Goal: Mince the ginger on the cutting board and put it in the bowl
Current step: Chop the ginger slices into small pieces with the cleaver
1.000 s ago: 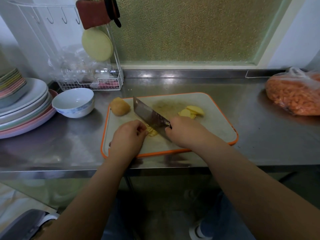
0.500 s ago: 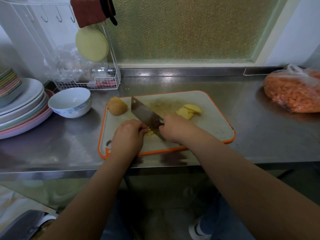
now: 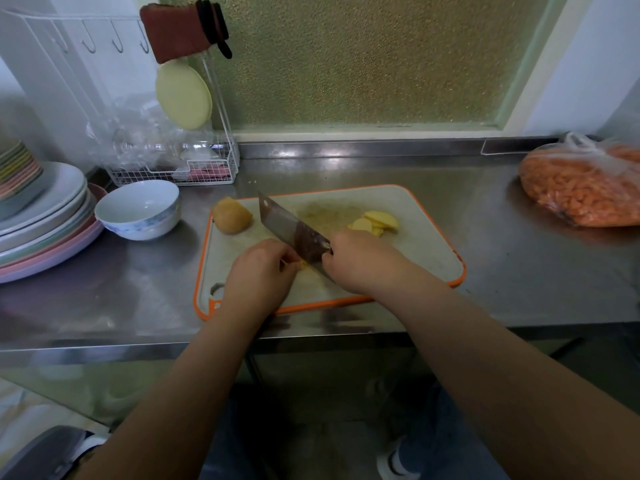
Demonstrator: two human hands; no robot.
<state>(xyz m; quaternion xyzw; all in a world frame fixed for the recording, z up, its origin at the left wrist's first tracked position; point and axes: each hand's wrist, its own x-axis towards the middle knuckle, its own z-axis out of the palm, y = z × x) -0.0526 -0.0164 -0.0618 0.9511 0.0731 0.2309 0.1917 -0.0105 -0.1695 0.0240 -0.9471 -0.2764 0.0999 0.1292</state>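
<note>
A grey cutting board with an orange rim (image 3: 429, 258) lies on the steel counter. My right hand (image 3: 360, 263) grips the handle of a cleaver (image 3: 291, 228), whose blade slants toward the board's back left. My left hand (image 3: 261, 271) has curled fingers pressing down small yellow ginger pieces (image 3: 303, 265) right beside the blade; most of them are hidden. A whole ginger chunk (image 3: 231, 215) sits at the board's back left corner. Several ginger slices (image 3: 375, 221) lie behind my right hand. A white bowl (image 3: 138, 209) stands left of the board.
Stacked plates (image 3: 45, 223) fill the far left. A white wire rack (image 3: 173, 168) with plastic bags stands behind the bowl. A plastic bag of orange food (image 3: 585, 188) lies at the right. The counter's front edge runs just below the board.
The cleaver and my right hand have crept left toward my left hand, and less of the ginger under my fingers shows. The camera view has shifted slightly.
</note>
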